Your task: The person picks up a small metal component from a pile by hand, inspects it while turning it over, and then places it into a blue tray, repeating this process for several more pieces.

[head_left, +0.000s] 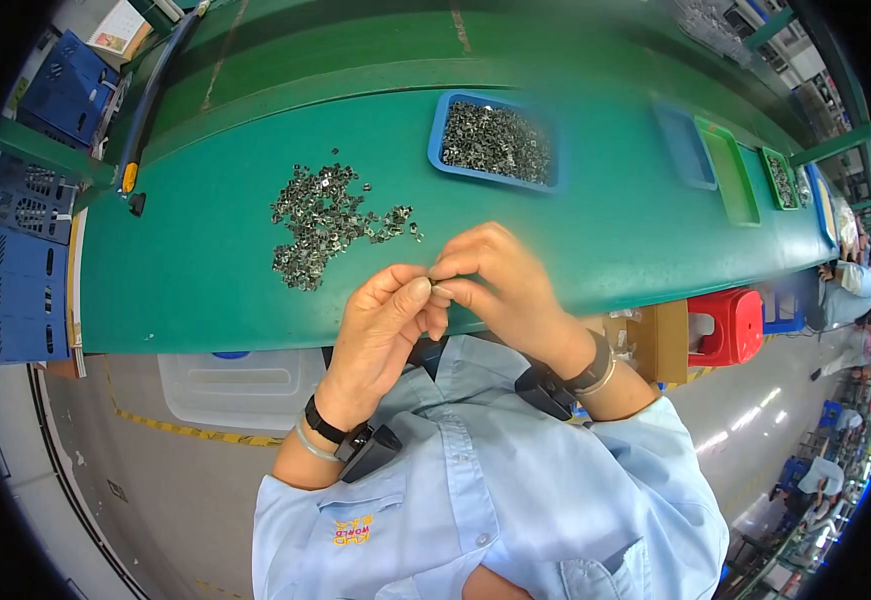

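A: Pls tell me, from left, what is there?

B: At far left are blue crates (24, 300), then on the green table (186, 230) lies a loose pile of small metal pieces (306, 240)

A: And next, the L side?

B: The left hand (381, 325) – its thumb and forefinger are pinched together at tips, other fingers loosely curled

A: Where is the held part?

B: The small dark part (434, 283) sits right betw. the fingertips of both hands, mostly covered, so its long axis I cannot tell. Neither hand is nearer to it, both seem to touch

A: R side?

B: The right hand (506, 285) meets it from the other side, thumb and forefinger closed on same part, w/ almost no gap. The pile is beyond the fingers and to their left – so left hand is nearer to it

A: Farther?

B: Beyond the right hand, a blue tray (496, 180) w/ similar pieces (496, 140), then a green tray (731, 180) more to right
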{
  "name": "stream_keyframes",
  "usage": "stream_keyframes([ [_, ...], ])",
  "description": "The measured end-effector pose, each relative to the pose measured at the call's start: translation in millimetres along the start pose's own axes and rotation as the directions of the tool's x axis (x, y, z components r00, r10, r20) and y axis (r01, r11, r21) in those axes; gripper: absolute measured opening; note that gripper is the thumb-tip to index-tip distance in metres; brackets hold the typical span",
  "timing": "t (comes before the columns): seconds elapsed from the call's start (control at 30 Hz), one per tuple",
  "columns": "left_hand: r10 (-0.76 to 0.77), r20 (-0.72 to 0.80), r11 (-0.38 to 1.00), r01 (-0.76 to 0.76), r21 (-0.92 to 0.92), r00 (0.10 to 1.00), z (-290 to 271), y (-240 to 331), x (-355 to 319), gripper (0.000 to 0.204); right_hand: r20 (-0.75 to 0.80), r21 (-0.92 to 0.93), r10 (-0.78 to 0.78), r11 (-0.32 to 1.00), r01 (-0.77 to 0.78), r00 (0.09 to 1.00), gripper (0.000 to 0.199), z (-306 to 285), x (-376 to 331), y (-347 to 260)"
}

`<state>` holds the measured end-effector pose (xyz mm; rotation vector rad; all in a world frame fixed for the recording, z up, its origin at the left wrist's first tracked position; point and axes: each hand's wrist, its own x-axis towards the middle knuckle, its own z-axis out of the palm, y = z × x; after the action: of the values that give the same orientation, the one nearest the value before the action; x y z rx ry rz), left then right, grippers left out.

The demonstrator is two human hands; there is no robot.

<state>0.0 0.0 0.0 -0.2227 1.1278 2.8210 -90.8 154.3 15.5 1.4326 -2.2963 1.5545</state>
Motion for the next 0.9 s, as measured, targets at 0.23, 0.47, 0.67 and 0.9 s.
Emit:
stream_keyframes([
  [0.23,0.028,-0.055,0.998,-0.030,-0.047,0.998,10,3,-3,0.018,-0.021,0.353,0.146,0.927,-0.130,0.989,0.010,4,3,3],
  [0.47,0.056,-0.063,0.998,-0.058,-0.031,0.996,9,0,-1,0.015,-0.033,0.370,0.174,0.917,-0.150,0.984,0.009,8,1,1],
  [0.67,0.074,-0.086,0.996,-0.078,-0.034,0.994,9,-3,-1,0.012,-0.038,0.411,0.215,0.893,-0.181,0.976,0.008,11,-2,-2],
  [0.9,0.111,-0.072,0.989,-0.117,-0.086,0.991,7,-8,0,0.011,-0.022,0.538,0.303,0.807,-0.244,0.953,0.011,17,-5,-4],
])
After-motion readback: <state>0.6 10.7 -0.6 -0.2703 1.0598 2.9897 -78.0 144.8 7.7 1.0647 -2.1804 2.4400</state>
